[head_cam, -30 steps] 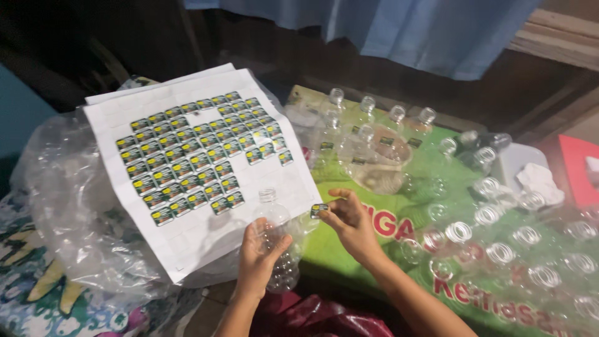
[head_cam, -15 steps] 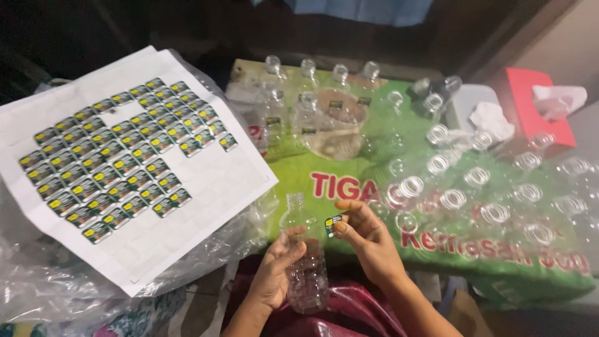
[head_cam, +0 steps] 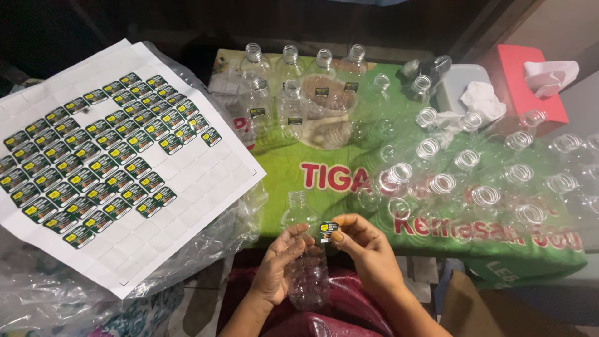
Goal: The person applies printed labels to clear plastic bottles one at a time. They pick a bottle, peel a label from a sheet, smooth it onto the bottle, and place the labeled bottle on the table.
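Note:
My left hand (head_cam: 279,264) grips a small clear plastic bottle (head_cam: 306,269) held over my lap, its open neck pointing away from me. My right hand (head_cam: 368,249) pinches a small dark sticker label (head_cam: 327,231) with green and yellow print, held against the bottle's upper side. To the left lies a white sticker sheet (head_cam: 106,162) with several rows of the same labels and many peeled blank squares.
A green printed cloth covers the table (head_cam: 324,178). Several unlabelled clear bottles (head_cam: 437,181) stand on its right half, and a few labelled bottles (head_cam: 290,103) stand at the back. A red tissue box (head_cam: 530,87) sits far right. Crumpled clear plastic (head_cam: 56,293) lies under the sheet.
The view has shifted left to right and closer. My right hand carried the label from the sheet's edge to the bottle, which my left hand now holds lower, over my lap.

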